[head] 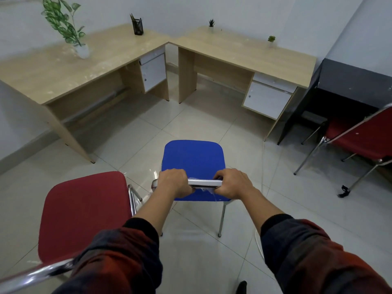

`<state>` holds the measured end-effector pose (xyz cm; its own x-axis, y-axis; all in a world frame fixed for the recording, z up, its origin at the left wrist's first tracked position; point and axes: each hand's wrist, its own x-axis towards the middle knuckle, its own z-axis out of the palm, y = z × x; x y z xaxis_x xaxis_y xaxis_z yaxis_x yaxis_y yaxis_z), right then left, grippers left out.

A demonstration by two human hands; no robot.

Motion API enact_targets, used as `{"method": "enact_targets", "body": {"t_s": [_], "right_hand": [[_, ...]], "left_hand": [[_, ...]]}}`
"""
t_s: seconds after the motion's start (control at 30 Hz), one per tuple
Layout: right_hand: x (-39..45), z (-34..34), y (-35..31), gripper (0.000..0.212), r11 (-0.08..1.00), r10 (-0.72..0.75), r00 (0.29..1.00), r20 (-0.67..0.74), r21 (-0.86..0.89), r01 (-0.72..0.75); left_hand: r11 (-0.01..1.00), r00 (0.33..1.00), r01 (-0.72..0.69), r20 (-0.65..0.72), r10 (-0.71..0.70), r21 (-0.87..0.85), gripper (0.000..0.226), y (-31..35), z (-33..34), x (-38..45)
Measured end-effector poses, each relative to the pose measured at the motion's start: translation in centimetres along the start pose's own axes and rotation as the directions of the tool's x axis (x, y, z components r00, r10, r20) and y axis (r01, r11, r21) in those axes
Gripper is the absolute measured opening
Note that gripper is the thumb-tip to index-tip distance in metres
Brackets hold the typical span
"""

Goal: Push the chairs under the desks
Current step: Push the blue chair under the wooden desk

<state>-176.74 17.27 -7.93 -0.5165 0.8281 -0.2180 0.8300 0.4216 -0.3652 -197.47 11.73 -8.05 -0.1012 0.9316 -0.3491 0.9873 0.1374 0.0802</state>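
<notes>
A blue chair (193,158) with chrome legs stands on the tiled floor in front of me, its seat facing the desks. My left hand (175,183) and my right hand (232,183) both grip the top rail of its backrest. Two wooden desks meet in the far corner: the left desk (53,68) and the right desk (244,52), each with an open knee space below. A red chair (84,213) stands close at my lower left. Another red chair (360,136) sits at the right, partly under a dark desk (356,79).
A potted leafy plant (81,49) and a pencil holder (137,26) stand on the left desk. Two small plants (211,25) are on the right desk. White drawer units (266,100) hang under both desks. A white cable (263,158) runs across the floor right of the blue chair.
</notes>
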Motion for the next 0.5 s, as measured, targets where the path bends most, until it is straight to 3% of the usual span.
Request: {"method": "enact_targets", "body": {"t_s": [0.2,0.5], "right_hand": [[2.3,-1.3,2.5,0.039,0.999,-0.034,0.999,-0.01,-0.01,0.033],[5.5,-3.2,5.9,0.041,0.997,-0.068,0.997,-0.036,-0.031,0.067]], "left_hand": [[0.996,0.996,-0.076,0.039,0.078,-0.052,0.038,0.8,-0.6,3.2],[0.993,0.998,-0.036,0.053,0.043,-0.116,0.033,3.1,-1.9,6.4]]}}
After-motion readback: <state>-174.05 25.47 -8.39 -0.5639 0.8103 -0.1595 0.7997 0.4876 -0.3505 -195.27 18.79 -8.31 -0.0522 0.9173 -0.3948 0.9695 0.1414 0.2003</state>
